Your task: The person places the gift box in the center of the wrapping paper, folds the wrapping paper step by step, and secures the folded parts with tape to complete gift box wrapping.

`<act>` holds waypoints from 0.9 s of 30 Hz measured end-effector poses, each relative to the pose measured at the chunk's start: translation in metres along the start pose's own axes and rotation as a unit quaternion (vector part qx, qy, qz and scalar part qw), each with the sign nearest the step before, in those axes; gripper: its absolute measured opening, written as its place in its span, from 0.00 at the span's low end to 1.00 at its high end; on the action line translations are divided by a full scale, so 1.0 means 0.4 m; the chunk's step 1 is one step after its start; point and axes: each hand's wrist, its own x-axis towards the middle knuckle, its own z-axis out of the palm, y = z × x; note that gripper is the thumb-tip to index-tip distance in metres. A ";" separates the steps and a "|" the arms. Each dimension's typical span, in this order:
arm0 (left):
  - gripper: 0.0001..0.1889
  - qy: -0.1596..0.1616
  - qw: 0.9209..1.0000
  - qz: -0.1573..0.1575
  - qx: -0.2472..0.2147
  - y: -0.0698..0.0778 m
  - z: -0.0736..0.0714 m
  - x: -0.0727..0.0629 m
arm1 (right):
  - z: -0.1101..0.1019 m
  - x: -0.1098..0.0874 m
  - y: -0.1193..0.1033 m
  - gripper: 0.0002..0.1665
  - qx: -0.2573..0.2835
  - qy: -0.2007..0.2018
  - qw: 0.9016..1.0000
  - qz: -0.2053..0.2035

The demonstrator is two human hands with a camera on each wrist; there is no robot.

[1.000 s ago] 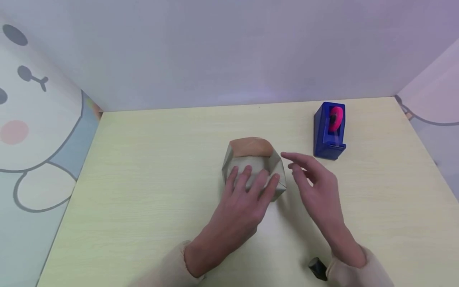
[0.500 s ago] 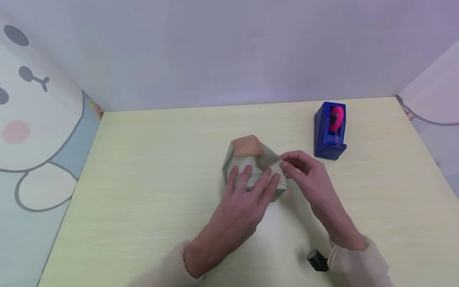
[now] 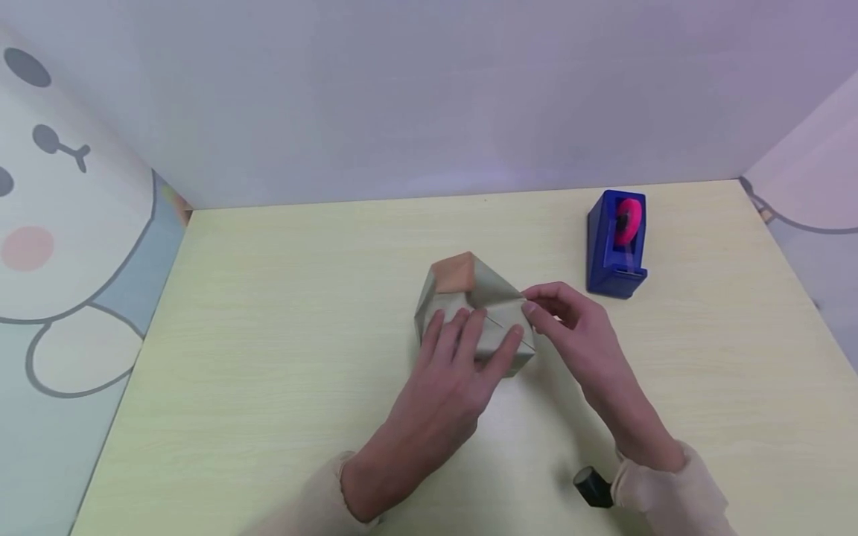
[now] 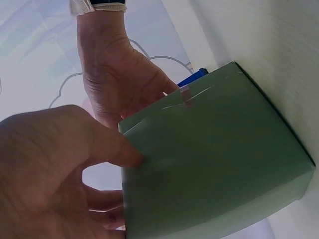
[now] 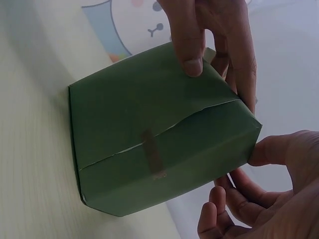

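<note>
A box-shaped parcel in green wrapping paper (image 3: 499, 313) stands on the table, with strips of clear tape (image 5: 152, 152) on its sides. At the far end of its top an orange-brown patch (image 3: 454, 273) shows between the folds. My left hand (image 3: 439, 391) lies across the near part of the top, fingers on the paper and thumb against the near side, holding it. Thumb and forefinger of my right hand (image 3: 586, 335) pinch the folded paper at the right corner. The left fingers cover part of the top.
Behind and to the right stands a blue tape dispenser (image 3: 615, 246) with a pink core. A dark cylindrical piece (image 3: 593, 487) sits by the right sleeve. The pale table (image 3: 268, 335) meets a plain wall (image 3: 429, 97) at the back.
The right hand came in from the right and pinched the paper corner. The right side of the paper folded inward, narrowing the orange-brown patch. The left middle fingers shifted left on the top.
</note>
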 end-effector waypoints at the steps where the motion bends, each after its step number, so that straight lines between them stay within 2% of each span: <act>1: 0.33 0.001 1.000 -0.001 -0.001 0.000 0.000 0.000 | 0.000 0.000 -0.001 0.20 -0.004 0.000 1.000 0.000; 12: 0.34 0.012 1.000 -0.005 -0.013 -0.008 -0.005 0.000 | -0.001 -0.004 -0.003 0.20 -0.020 -0.003 1.000 -0.005; 20: 0.33 0.017 1.000 0.008 0.010 -0.009 -0.004 0.002 | -0.010 0.017 0.003 0.18 -0.061 -0.027 0.996 -0.061; 27: 0.33 0.019 0.999 0.008 0.028 -0.008 -0.007 0.001 | -0.019 0.038 -0.006 0.08 -0.110 -0.010 0.987 -0.116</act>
